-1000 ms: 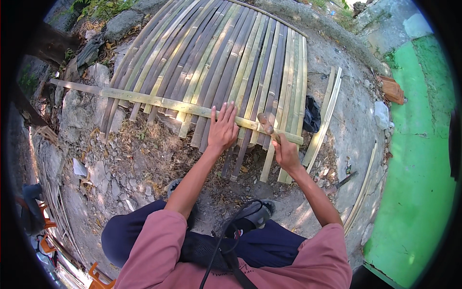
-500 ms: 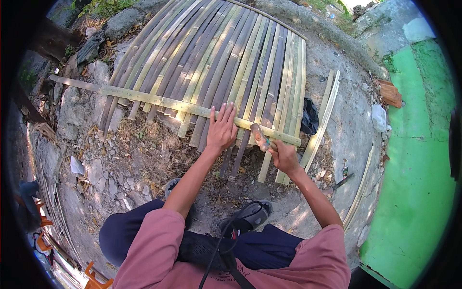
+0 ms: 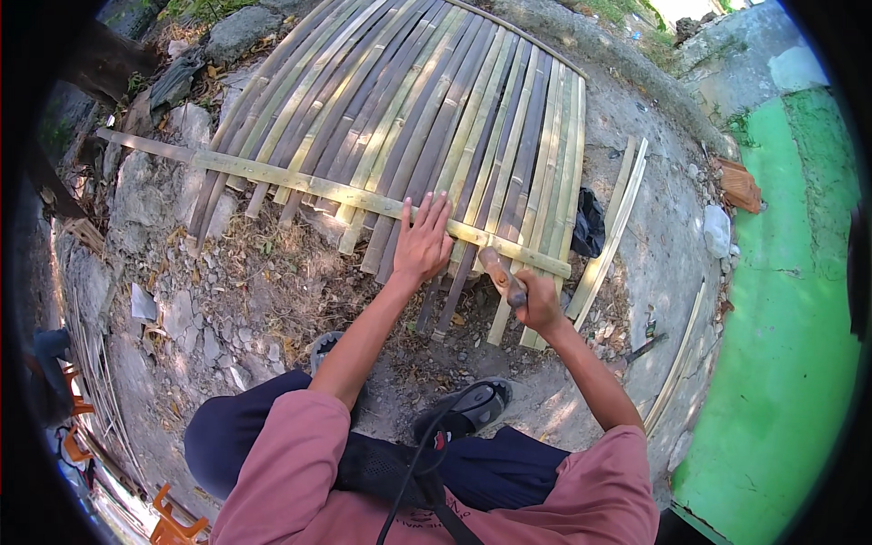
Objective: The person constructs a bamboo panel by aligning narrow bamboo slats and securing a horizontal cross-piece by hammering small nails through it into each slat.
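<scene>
My left hand (image 3: pixel 423 242) lies with fingers stretched across a pale bamboo crosspiece (image 3: pixel 336 192), pressing on it. The crosspiece runs over the near ends of several long bamboo slats (image 3: pixel 418 118), some pale, some dark. In my right hand (image 3: pixel 541 304) is a hammer (image 3: pixel 497 271), gripped close to its worn, rust-brown head. The head is beside the crosspiece's near edge, toward its right end; whether it touches cannot be told. My right fist hides most of the handle.
Right of the slats lie a black plastic bag (image 3: pixel 589 222) and loose bamboo strips (image 3: pixel 611 236). A green painted strip of ground (image 3: pixel 772 345) runs along the right, with a white plastic container (image 3: pixel 716 231) beside it. Rocks (image 3: pixel 238 34) edge the far left.
The hammer has turned in my right hand, and its head has shifted slightly down and nearer to me. My left hand stays on the crosspiece.
</scene>
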`<action>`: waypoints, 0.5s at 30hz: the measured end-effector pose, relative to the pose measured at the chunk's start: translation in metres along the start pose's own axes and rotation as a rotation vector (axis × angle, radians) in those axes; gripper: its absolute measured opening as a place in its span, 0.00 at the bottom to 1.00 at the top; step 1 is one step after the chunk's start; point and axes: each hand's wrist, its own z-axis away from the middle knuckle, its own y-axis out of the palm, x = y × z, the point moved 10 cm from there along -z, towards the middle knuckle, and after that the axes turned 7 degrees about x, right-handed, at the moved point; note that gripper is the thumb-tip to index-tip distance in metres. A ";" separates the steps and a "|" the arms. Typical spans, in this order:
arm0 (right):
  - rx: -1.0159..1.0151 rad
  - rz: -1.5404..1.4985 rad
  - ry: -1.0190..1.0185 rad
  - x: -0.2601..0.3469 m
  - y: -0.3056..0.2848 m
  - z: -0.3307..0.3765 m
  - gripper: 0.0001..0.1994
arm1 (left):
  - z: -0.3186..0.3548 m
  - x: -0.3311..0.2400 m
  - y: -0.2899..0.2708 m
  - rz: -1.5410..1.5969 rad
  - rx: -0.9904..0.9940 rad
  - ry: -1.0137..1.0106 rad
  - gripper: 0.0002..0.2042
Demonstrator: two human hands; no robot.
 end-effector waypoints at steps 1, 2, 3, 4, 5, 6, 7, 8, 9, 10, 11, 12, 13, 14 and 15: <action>-0.013 -0.043 -0.066 -0.004 0.002 0.009 0.10 | -0.001 0.000 -0.001 0.012 -0.004 0.002 0.32; 0.156 0.109 0.039 -0.032 0.019 0.018 0.09 | 0.001 -0.001 0.000 0.029 -0.004 0.008 0.32; 0.169 0.149 0.217 -0.063 0.020 0.025 0.09 | -0.002 -0.003 -0.001 0.046 -0.015 0.014 0.32; 0.172 0.193 0.385 -0.092 0.018 0.028 0.09 | -0.004 -0.004 0.000 0.048 -0.020 0.017 0.32; 0.172 0.225 0.552 -0.112 0.017 0.031 0.09 | 0.000 -0.001 0.002 0.042 -0.020 0.016 0.32; 0.109 0.166 0.569 -0.103 0.004 0.030 0.09 | 0.005 0.000 0.003 0.037 -0.012 -0.002 0.32; 0.001 0.130 0.506 -0.094 -0.013 0.017 0.09 | 0.000 0.005 0.002 0.023 -0.023 -0.009 0.32; -0.093 0.085 0.481 -0.075 -0.021 0.017 0.09 | 0.004 0.004 0.003 0.026 0.002 -0.010 0.32; -0.203 0.052 0.433 -0.059 -0.035 0.007 0.09 | 0.000 0.007 0.002 0.019 -0.001 -0.007 0.32; -0.251 0.035 0.314 -0.038 -0.040 0.002 0.07 | 0.002 0.007 0.002 0.023 0.012 -0.016 0.32; -0.189 0.075 0.197 -0.024 -0.041 -0.004 0.07 | 0.000 0.006 0.003 0.016 0.016 -0.015 0.32; -0.127 0.114 0.079 -0.013 -0.042 -0.007 0.08 | -0.001 0.005 0.004 0.008 0.020 -0.014 0.32; -0.064 0.152 -0.040 0.000 -0.041 -0.010 0.09 | -0.002 0.004 0.005 0.000 0.024 -0.015 0.33; -0.009 0.197 -0.135 0.013 -0.038 -0.014 0.13 | -0.001 0.003 0.005 -0.002 0.030 -0.017 0.33; 0.034 0.208 -0.154 0.021 -0.033 -0.016 0.13 | -0.001 0.003 0.006 -0.005 0.035 -0.019 0.33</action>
